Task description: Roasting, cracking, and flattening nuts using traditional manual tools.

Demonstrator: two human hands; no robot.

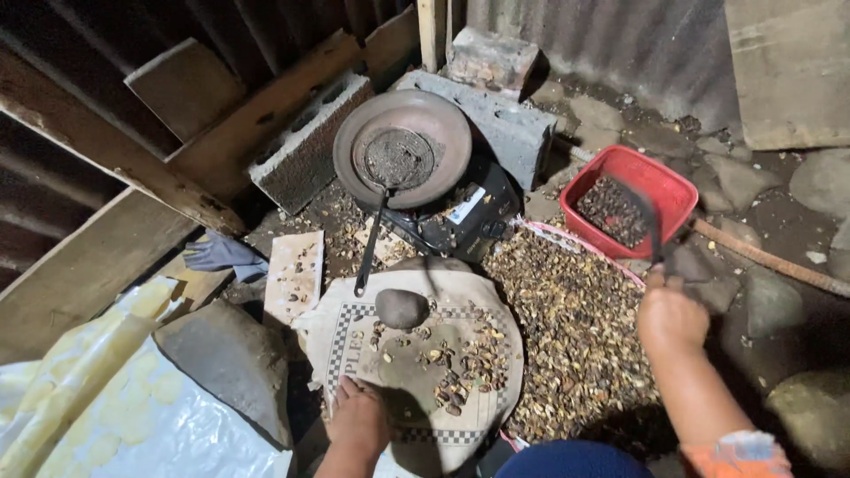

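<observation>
My right hand (670,312) grips the handle of a dark, blurred scoop-like tool (644,217) whose end reaches into a red plastic basket (675,188) holding dark nuts. My left hand (358,414) rests flat on the near edge of a round work surface covered with a printed sack cloth (341,332). On that cloth lie a smooth grey stone (401,307) and scattered cracked shells and kernels (465,363). A wide heap of shells (575,336) lies on the ground between the two hands.
A rusty round pan (403,146) with a long-handled mesh ladle (372,239) leans on concrete blocks (310,146). A dark box-shaped device (474,212) sits below it. There are a small tile (295,274), a large flat rock (230,363), plastic sheeting (115,398), timber beams left and stones right.
</observation>
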